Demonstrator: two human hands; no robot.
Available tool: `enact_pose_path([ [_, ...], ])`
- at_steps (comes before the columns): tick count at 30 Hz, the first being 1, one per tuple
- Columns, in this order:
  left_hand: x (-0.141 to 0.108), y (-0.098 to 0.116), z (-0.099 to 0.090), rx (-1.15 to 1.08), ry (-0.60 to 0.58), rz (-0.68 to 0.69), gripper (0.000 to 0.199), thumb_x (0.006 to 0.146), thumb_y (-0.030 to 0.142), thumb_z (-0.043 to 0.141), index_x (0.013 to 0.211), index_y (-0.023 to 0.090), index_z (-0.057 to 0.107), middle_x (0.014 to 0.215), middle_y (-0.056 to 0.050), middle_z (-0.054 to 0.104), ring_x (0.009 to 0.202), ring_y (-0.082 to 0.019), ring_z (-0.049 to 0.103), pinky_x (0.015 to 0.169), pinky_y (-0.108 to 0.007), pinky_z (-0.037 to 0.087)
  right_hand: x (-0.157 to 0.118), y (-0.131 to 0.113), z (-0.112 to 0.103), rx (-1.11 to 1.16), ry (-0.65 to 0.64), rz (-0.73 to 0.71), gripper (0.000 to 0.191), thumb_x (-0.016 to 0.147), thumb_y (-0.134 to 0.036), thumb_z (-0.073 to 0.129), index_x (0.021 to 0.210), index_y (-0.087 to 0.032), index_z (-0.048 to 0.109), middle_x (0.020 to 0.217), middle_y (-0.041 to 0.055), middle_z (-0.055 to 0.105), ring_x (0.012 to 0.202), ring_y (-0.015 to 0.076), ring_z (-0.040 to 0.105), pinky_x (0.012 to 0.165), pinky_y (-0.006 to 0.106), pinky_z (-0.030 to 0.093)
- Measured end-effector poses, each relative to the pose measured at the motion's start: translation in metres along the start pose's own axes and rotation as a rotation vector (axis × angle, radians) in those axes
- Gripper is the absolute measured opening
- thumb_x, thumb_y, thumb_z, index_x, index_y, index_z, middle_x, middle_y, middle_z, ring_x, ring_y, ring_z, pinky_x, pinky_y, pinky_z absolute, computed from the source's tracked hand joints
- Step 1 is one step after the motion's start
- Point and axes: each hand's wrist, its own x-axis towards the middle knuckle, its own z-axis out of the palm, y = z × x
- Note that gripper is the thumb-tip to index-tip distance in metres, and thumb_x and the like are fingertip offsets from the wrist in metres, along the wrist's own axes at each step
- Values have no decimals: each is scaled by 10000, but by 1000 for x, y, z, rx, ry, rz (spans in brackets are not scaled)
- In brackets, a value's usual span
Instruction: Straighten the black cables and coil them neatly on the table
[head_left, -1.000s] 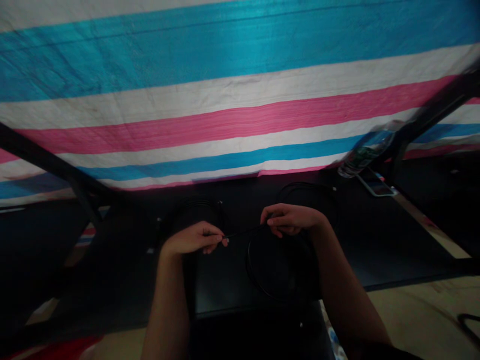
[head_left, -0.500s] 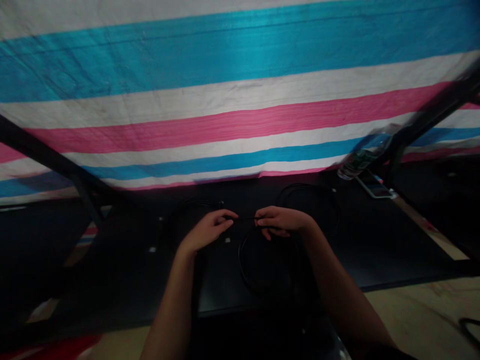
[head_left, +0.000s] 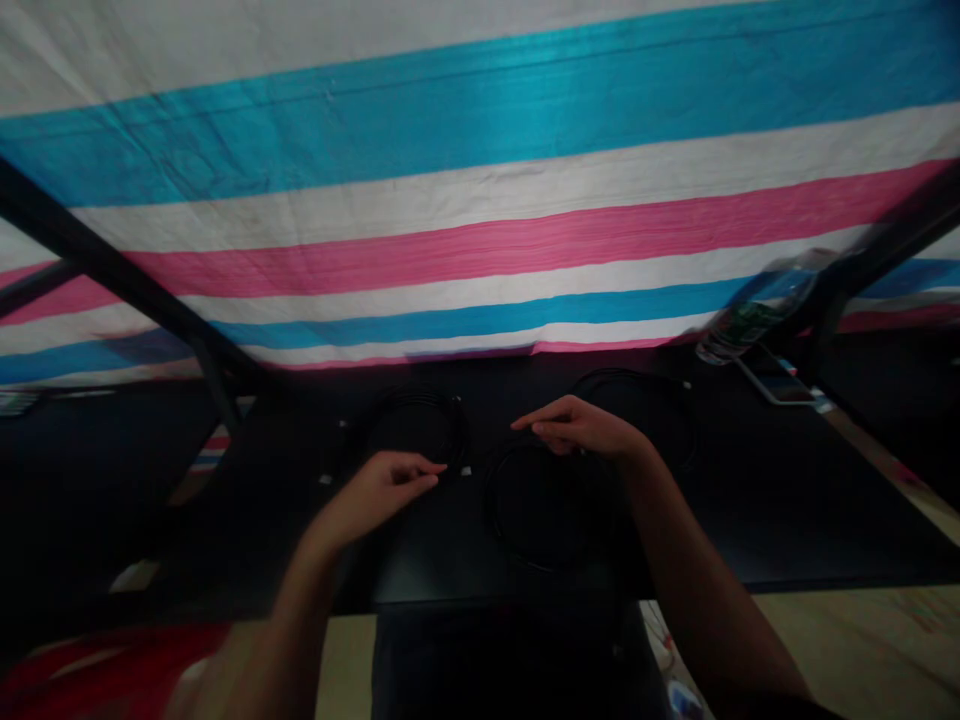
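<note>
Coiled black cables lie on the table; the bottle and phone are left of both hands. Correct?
Wrong side: the head view shows the bottle and phone right of the left hand and right hand. Coiled black cables do lie on the table.

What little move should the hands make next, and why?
Perhaps the left hand should move over to the front black cable coil: the right hand is at its upper edge, while the left hand sits apart, off to its left. Too dark to tell if either grips cable.

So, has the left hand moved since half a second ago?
Yes: judged against the bottle, the left hand has moved leftward and lower in the view.
</note>
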Motion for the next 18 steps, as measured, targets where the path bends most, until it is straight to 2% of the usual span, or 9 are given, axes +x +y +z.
enact_pose_path([
  [2,-14,-2,-14,57,30,-10,259,851,410,694,993,224,806,1045,-60,793,952,-256,710,885,-378,541,-14,1,-2,124,-3,25,493,914,-449,651,1244,-86,695,522,-99,362,440,48,282,423,195,231],
  [4,-30,0,-29,120,29,-29,264,854,422,690,1008,244,810,1048,-54,797,953,-261,723,884,-386,557,-30,2,-5,178,-42,52,472,900,-428,679,1214,-78,712,510,-103,345,418,40,253,389,186,193],
  [8,-54,7,-59,282,-75,-43,250,874,408,665,1053,294,799,1037,-36,801,911,-250,741,833,-370,582,-59,3,-17,235,-187,198,430,845,-366,746,1179,-95,743,524,-96,356,406,24,237,362,170,167],
  [10,-61,6,-69,355,-91,-15,243,888,405,646,1055,313,796,1026,-26,803,894,-243,744,823,-363,587,-70,2,-25,237,-213,298,437,819,-359,763,1174,-105,748,540,-95,357,400,16,215,352,167,145],
  [12,-63,1,-74,412,-37,37,255,896,411,630,1063,312,794,1021,-28,804,891,-241,745,818,-353,590,-77,-1,-33,190,-177,363,450,806,-369,769,1172,-109,750,550,-93,361,399,16,215,347,166,133],
  [15,-64,-12,-69,498,72,121,290,906,426,607,1086,291,791,1038,-47,801,903,-250,744,835,-352,586,-84,-7,-40,65,-13,348,475,831,-415,742,1204,-120,733,560,-86,378,403,26,253,350,168,153],
  [17,-68,-19,-63,534,82,166,289,917,425,597,1079,289,794,1044,-50,799,908,-248,744,853,-349,578,-87,-11,-42,-1,74,309,478,845,-439,724,1209,-129,729,572,-74,409,411,34,289,358,172,182],
  [18,-70,-22,-61,542,71,186,266,915,426,606,1031,292,805,1001,-43,805,874,-238,746,826,-331,579,-88,-13,-43,-20,78,304,466,838,-442,728,1182,-129,741,575,-66,426,416,37,303,363,175,192],
])
